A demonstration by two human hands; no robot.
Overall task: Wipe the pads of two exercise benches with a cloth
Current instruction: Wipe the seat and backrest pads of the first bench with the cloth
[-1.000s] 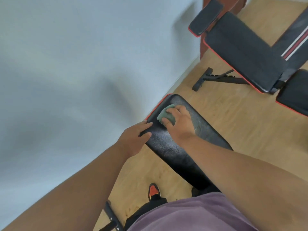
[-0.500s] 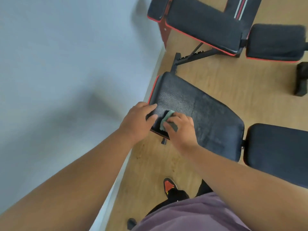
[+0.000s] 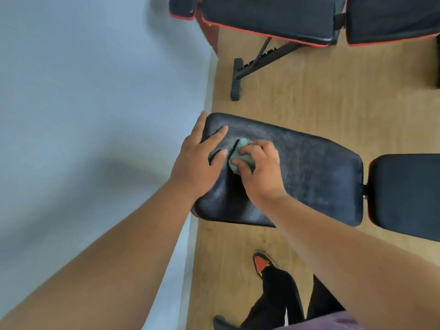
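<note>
You are pressing your left hand (image 3: 198,160) flat, fingers spread, on the pad (image 3: 309,177) at its wall end, probably to steady the bench while you rub. Your right hand (image 3: 259,170) is gripping the bunched cloth (image 3: 239,152) under curled fingers and pushing it onto the pad just beside the left fingertips. The pad is lying with its long axis running from the wall (image 3: 95,91) out toward the seat pad (image 3: 404,194). The second bench (image 3: 273,17) is waiting well apart.

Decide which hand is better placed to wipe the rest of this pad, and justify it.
Right. The right hand already grips the green cloth on the near pad; the left hand lies flat at the pad's wall end.
</note>
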